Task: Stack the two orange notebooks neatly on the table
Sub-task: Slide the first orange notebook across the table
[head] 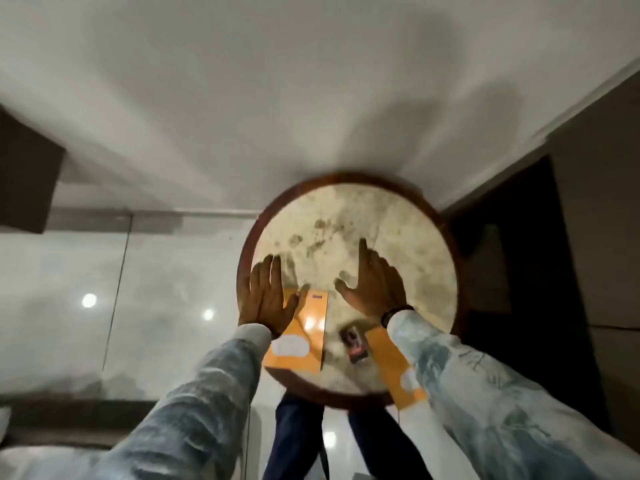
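Two orange notebooks lie apart on a small round table [398,216] with a pale marble top and a brown rim. The left notebook [308,327] has a white cloud-shaped label and juts over the near-left rim. My left hand [268,296] hovers flat over its far-left corner, fingers stretched, holding nothing. The right notebook [388,362] sticks out over the near-right rim and is mostly hidden under my right sleeve. My right hand [372,282] is spread flat above the tabletop, beyond that notebook, holding nothing.
A small dark red-and-white object [354,342] lies on the table between the notebooks. A white wall rises behind the table. Dark furniture [519,271] stands close on the right. Glossy tiled floor [138,289] spreads to the left. My legs are under the near rim.
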